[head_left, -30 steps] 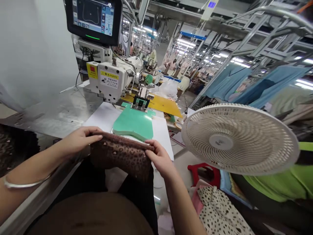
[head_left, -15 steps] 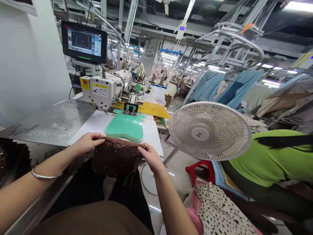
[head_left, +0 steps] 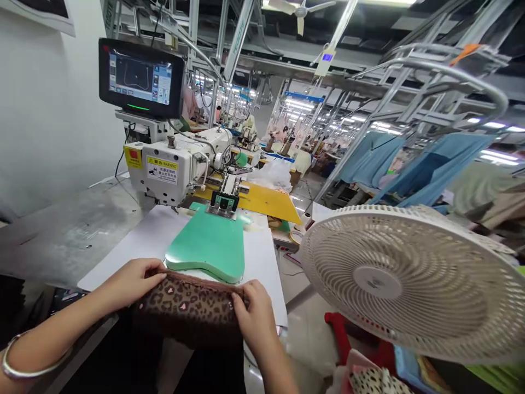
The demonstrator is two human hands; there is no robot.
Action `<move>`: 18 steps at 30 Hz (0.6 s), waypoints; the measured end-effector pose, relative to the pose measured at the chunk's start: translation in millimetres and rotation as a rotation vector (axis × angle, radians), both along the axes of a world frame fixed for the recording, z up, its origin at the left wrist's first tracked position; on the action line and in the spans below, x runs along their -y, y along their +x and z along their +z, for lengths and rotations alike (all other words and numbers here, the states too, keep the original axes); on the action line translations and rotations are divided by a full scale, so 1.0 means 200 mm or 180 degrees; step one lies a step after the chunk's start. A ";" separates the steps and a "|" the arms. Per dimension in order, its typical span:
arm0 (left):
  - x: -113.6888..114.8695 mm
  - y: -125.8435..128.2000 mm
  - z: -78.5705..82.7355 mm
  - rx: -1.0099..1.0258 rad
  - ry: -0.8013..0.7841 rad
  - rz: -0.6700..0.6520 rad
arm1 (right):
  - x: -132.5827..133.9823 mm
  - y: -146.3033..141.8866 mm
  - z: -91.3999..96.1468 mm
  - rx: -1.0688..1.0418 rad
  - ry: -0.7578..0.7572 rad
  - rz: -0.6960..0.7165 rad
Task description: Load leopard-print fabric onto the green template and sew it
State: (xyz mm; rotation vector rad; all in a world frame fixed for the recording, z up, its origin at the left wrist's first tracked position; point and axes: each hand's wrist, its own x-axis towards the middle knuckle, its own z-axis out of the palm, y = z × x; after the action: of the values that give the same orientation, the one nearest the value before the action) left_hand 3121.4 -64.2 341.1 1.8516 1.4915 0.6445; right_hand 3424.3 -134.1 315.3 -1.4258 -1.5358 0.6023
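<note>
Both of our hands pinch one leopard-print fabric piece at the table edge; left hand grips its left end, right hand its right; long axis runs left-right, just below the green template.

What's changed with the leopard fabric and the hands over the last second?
Both hands, left hand and right hand, have brought the leopard-print fabric closer to the green template, its top edge now at the template's near edge. Both hands still pinch its top corners; template and sewing machine look unmoved.
</note>
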 end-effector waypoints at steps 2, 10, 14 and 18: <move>-0.03 0.01 0.00 -0.0157 -0.0088 0.0126 | -0.03 0.00 -0.02 0.0530 0.0186 -0.0322; 0.06 0.02 -0.06 -0.0981 0.2115 0.0456 | -0.09 0.02 -0.06 0.1053 0.0132 -0.0570; 0.12 -0.04 -0.11 -0.1521 0.3118 -0.0955 | -0.07 0.06 -0.07 0.0943 0.0164 -0.0327; 0.10 -0.13 -0.19 -0.1682 0.2790 -0.1105 | -0.07 0.09 -0.07 0.0975 0.0072 -0.0191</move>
State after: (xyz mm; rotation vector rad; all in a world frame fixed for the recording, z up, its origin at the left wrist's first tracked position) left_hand 3095.7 -84.9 303.0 3.0619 1.1975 0.7342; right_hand 3441.4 -119.8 301.1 -1.5959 -1.7223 0.3397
